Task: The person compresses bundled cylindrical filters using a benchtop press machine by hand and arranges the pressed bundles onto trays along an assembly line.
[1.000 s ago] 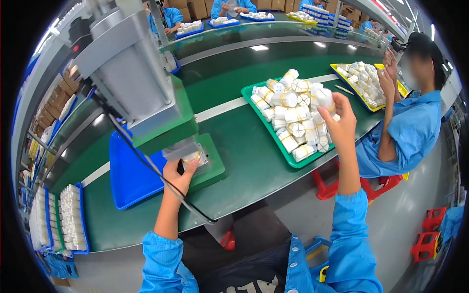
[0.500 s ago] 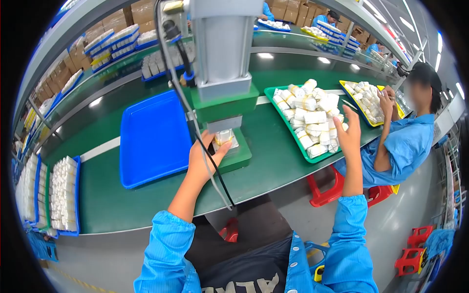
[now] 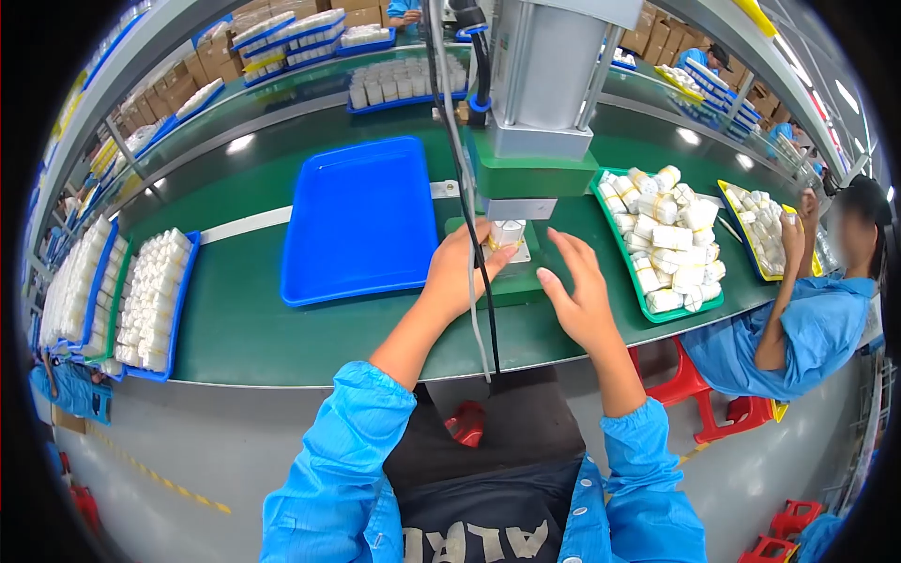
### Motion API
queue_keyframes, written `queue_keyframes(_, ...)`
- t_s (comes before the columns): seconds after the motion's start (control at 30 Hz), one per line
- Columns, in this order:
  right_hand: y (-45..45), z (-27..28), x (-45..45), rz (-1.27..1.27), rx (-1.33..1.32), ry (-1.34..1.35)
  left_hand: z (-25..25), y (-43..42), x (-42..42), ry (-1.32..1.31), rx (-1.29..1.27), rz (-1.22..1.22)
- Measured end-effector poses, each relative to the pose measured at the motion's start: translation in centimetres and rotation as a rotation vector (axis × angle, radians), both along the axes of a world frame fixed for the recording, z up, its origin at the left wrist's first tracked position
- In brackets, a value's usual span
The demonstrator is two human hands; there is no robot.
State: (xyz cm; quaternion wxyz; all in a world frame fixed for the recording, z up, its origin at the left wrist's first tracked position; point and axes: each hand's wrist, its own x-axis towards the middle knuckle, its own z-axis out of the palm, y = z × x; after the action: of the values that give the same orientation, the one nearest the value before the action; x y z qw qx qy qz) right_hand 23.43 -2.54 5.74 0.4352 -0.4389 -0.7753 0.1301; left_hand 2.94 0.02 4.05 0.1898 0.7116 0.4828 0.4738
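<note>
My left hand (image 3: 457, 274) grips a small white cylindrical piece (image 3: 508, 231) with a yellowish band, thumb and fingers around its lower part. The piece stands on the metal plate of a green-based press (image 3: 532, 175), just under its grey block. My right hand (image 3: 582, 293) is at the right side of the press base, fingers apart and nothing in it. Further right, a green tray (image 3: 663, 317) is heaped with similar white pieces. Two cables pass in front of my left hand and hide part of it.
A bare blue tray (image 3: 361, 220) lies left of the press. Filled blue trays (image 3: 178, 310) stand at the far left. On the right, a co-worker (image 3: 793, 319) in blue sits by a yellow tray (image 3: 771, 272). A red stool (image 3: 678, 375) stands below the table edge.
My right hand has moved left from beside the green tray to the press. My left hand stays at the white piece. The camera view has turned, shifting the scene to the right.
</note>
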Motion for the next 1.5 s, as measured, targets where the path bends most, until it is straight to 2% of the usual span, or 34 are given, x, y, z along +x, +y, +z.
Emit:
queue_keyframes(0.07, 1.5, -0.6, -1.4, 0.137, -0.067, 0.112, 0.1, 0.0, 0.0, -0.045, -0.029, -0.043)
queue_keyframes(0.27, 3.5, -2.6, -2.8, 0.188, -0.167, 0.166, 0.2, -0.2, 0.0, -0.04, 0.008, -0.043)
queue_keyframes(0.33, 3.4, -2.5, -3.1, 0.18, -0.225, 0.158, 0.2, -0.4, 0.1, -0.038, -0.061, -0.04)
queue_keyframes(0.4, 3.5, -2.7, -3.4, 0.17, -0.107, 0.213, 0.1, -0.3, 0.1, -0.096, -0.14, -0.073)
queue_keyframes(0.47, 3.5, -2.7, -3.1, 0.141, -0.156, 0.171, 0.2, -0.2, 0.2, -0.095, 0.008, -0.063)
queue_keyframes(0.6, 3.3, -2.2, -3.4, 0.172, -0.168, 0.194, -0.1, -0.2, -0.1, -0.105, -0.098, -0.091)
queue_keyframes(0.67, 3.3, -2.2, -3.8, 0.166, -0.197, 0.205, -0.9, 0.4, -0.3, -0.061, 0.028, -0.114)
queue_keyframes(0.73, 3.8, -2.0, -4.0, 0.159, 0.005, 0.205, -0.5, 0.2, -0.4, -0.033, -0.006, -0.1)
queue_keyframes(0.8, 3.7, -1.1, -4.0, 0.175, -0.039, 0.203, -0.9, 0.3, 0.0, -0.121, 0.074, -0.077)
queue_keyframes(0.87, 3.5, -0.7, -4.1, 0.178, -0.083, 0.2, -1.6, 0.6, -0.1, -0.136, 0.061, -0.101)
queue_keyframes(0.93, 3.3, -0.8, -4.4, 0.182, -0.113, 0.309, -2.2, 0.9, 0.0, -0.181, -0.031, -0.073)
queue_keyframes(0.97, 3.6, -1.2, -4.3, 0.205, -0.037, 0.306, -2.5, 1.1, 0.0, -0.25, -0.024, -0.119)
queue_keyframes(1.07, 3.7, -1.4, -4.4, 0.22, -0.058, 0.347, -3.7, 1.5, -0.3, -0.161, -0.051, -0.027)
queue_keyframes(1.13, 3.9, -1.4, -4.1, 0.185, -0.066, 0.265, -2.7, 0.9, -0.8, -0.168, -0.045, -0.103)
queue_keyframes(1.2, 4.4, -1.9, -3.9, 0.227, 0.028, 0.26, -3.8, 1.4, -0.7, -0.106, -0.015, -0.054)
queue_keyframes(1.3, 4.5, -2.8, -3.8, 0.198, -0.066, 0.255, -2.2, 0.6, -0.5, -0.168, -0.092, -0.094)
queue_keyframes(1.5, 3.9, -2.5, -3.9, 0.152, -0.051, 0.241, -2.5, 0.7, -0.4, -0.173, -0.123, -0.081)
